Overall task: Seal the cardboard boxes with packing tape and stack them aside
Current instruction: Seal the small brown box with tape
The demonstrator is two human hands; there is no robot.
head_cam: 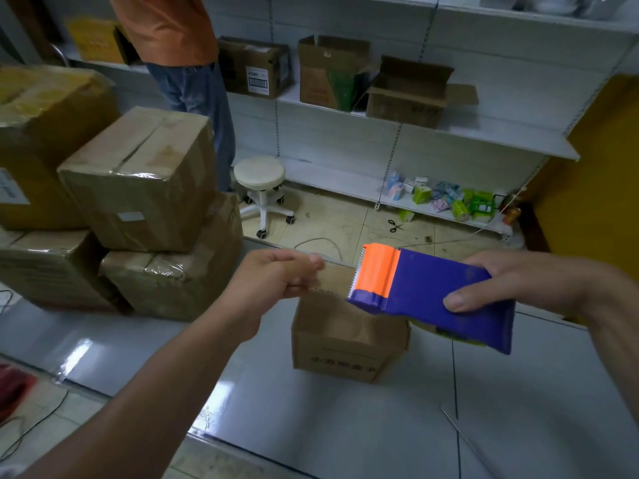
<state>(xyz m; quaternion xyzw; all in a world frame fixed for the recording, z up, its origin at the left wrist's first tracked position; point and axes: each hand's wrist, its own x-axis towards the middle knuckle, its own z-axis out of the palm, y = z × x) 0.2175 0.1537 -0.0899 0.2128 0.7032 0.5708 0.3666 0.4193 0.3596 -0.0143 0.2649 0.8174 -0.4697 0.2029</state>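
- Plastic tape dispenser point(432, 292), a flat purple wedge with an orange guard and a toothed edge, sits in your right hand point(529, 281). Your thumb lies on the near side and your fingers wrap the far one.
- Your left hand point(273, 278) is clenched just beside that toothed edge, thumb pressed to forefinger. I cannot tell whether it pinches anything.
- Below both grips, a small matte cardboard box point(345, 344) stands on the glossy white table point(345, 426).
- Well left of your pinch, brown stacked boxes point(145, 181) shine with crinkled tape.
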